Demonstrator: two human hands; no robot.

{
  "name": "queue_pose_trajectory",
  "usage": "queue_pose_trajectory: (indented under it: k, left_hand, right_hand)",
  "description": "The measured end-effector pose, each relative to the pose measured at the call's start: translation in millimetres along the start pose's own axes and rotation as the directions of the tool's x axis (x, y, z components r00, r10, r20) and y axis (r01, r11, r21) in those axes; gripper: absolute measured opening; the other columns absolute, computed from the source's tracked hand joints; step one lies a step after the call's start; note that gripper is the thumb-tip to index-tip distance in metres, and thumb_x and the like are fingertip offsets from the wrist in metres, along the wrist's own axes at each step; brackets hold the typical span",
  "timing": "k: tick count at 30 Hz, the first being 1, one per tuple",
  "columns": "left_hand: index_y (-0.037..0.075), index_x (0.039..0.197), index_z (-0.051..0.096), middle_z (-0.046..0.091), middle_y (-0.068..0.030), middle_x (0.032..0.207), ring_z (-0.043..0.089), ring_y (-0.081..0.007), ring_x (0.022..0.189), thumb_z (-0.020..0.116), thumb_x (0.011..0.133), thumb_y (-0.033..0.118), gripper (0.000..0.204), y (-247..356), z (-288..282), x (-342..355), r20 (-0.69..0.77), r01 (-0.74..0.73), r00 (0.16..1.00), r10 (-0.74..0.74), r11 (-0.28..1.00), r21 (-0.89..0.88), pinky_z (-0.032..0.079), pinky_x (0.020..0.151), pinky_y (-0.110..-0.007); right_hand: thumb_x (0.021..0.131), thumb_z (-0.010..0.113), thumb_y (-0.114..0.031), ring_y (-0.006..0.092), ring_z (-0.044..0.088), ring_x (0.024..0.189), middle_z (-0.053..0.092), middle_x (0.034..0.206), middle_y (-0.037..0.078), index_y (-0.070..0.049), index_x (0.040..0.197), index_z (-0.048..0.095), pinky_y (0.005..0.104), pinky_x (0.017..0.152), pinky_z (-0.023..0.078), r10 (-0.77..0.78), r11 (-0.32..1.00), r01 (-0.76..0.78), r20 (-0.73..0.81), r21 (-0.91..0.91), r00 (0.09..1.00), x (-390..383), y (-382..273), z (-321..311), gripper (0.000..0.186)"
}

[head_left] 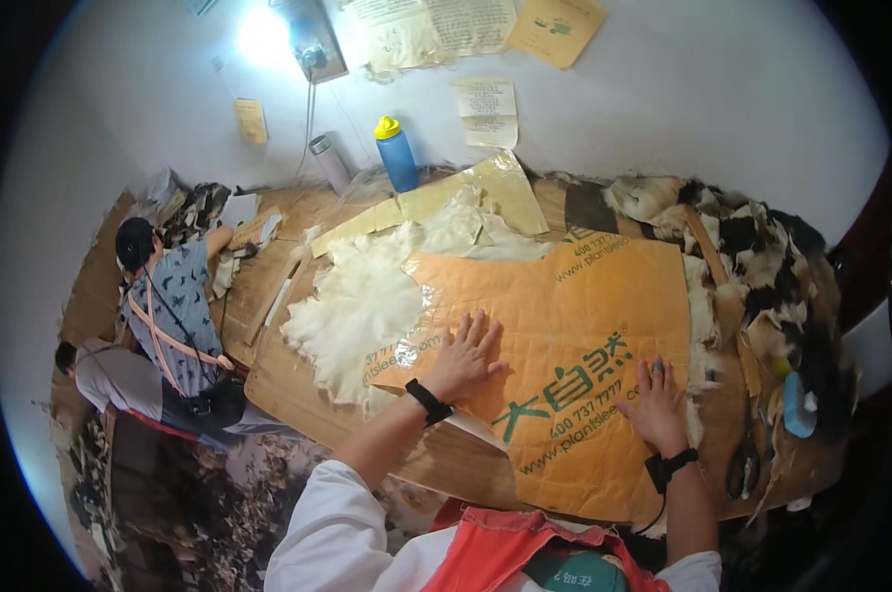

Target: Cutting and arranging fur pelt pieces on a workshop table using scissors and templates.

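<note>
A large orange sheet (574,306) with green printing lies over a white fur pelt (352,296) on the wooden table. My left hand (468,357) rests flat on the sheet near its left part, fingers spread. Farther right, my right hand (656,407) also presses flat on the sheet, with its fingers stretched out. Clear tape shines on the sheet's left edge. The pelt sticks out to the left and beyond the sheet; the part underneath is hidden. Behind it lies a pale yellow pattern piece (515,192).
Black, brown and white fur pieces (771,257) heap up at the right, near scissors (747,472) and a blue object (799,405). A blue bottle (396,158) and a pinkish flask (329,164) stand by the wall. At left, a person (175,306) bends over the table beside another person (115,375).
</note>
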State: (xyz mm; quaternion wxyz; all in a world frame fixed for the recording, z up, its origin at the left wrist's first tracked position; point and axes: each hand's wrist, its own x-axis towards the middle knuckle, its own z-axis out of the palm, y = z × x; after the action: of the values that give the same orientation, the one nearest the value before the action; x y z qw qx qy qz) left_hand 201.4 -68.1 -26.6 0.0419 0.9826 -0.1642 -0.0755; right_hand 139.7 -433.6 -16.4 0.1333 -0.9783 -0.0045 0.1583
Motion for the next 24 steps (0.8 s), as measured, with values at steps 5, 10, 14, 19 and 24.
queue_pose_trajectory:
  k: [5, 10, 14, 19, 24]
  left_hand:
    - [0.011, 0.152, 0.025, 0.018, -0.0193, 0.158, 0.017, -0.0421, 0.145, 0.047, 0.093, 0.058, 0.078, 1.4, 4.4, 10.9, -0.081, 0.073, 0.994, -0.073, 0.997, -0.011, 0.023, 0.109, -0.064]
    - [0.005, 0.13, 0.055, 0.049, -0.0197, 0.14, 0.045, -0.0399, 0.127, 0.054, 0.09, 0.055, 0.064, -55.6, -24.1, 17.9, -0.146, 0.525, 0.799, -0.583, 0.795, -0.304, 0.038, 0.098, -0.056]
    - [0.012, 0.085, 0.074, 0.072, -0.0127, 0.093, 0.065, -0.0312, 0.097, 0.069, 0.079, 0.047, 0.036, -84.2, -30.9, 12.6, 0.04, 0.684, 0.685, -0.727, 0.623, -0.379, 0.043, 0.086, -0.045]
    - [0.017, 0.079, 0.075, 0.072, -0.0076, 0.076, 0.068, -0.0293, 0.087, 0.074, 0.071, 0.043, 0.028, -105.1, -2.5, 15.7, -0.018, 0.657, 0.631, -0.775, 0.547, -0.519, 0.043, 0.084, -0.042]
    - [0.016, 0.078, 0.074, 0.074, -0.0091, 0.085, 0.069, -0.0275, 0.088, 0.073, 0.07, 0.041, 0.026, -114.2, 3.8, 24.4, -0.006, 0.636, 0.645, -0.765, 0.54, -0.552, 0.043, 0.082, -0.044]
  right_hand:
    - [0.089, 0.061, -0.049, 0.0366, -0.002, 0.149, 0.003, 0.161, 0.019, -0.009, 0.155, 0.012, 0.0728, 0.108, 0.008, 0.074, 0.997, -0.074, 0.028, -0.001, 0.997, -0.7, -7.3, -2.7, 0.091]
    - [0.09, 0.059, -0.05, 0.0367, -0.002, 0.149, 0.003, 0.161, 0.019, -0.008, 0.154, 0.014, 0.0734, 0.108, 0.008, 0.076, 0.997, -0.076, 0.017, -0.004, 0.997, -4.2, -7.6, -2.4, 0.09]
    - [0.091, 0.057, -0.05, 0.0366, -0.002, 0.149, 0.004, 0.161, 0.019, -0.007, 0.154, 0.016, 0.0731, 0.108, 0.009, 0.102, 0.995, -0.102, 0.027, -0.016, 0.994, -7.1, -7.6, -4.5, 0.087]
    - [0.091, 0.058, -0.049, 0.0368, -0.001, 0.149, 0.005, 0.161, 0.019, -0.007, 0.154, 0.016, 0.0727, 0.109, 0.009, 0.07, 0.998, -0.07, 0.01, 0.001, 0.998, -6.8, -13.7, -2.8, 0.086]
    - [0.091, 0.058, -0.049, 0.0376, 0.001, 0.149, 0.008, 0.16, 0.02, -0.007, 0.154, 0.017, 0.0724, 0.109, 0.01, 0.078, 0.996, -0.078, 0.002, 0.035, 0.997, -9.8, -11.1, -7.7, 0.085]
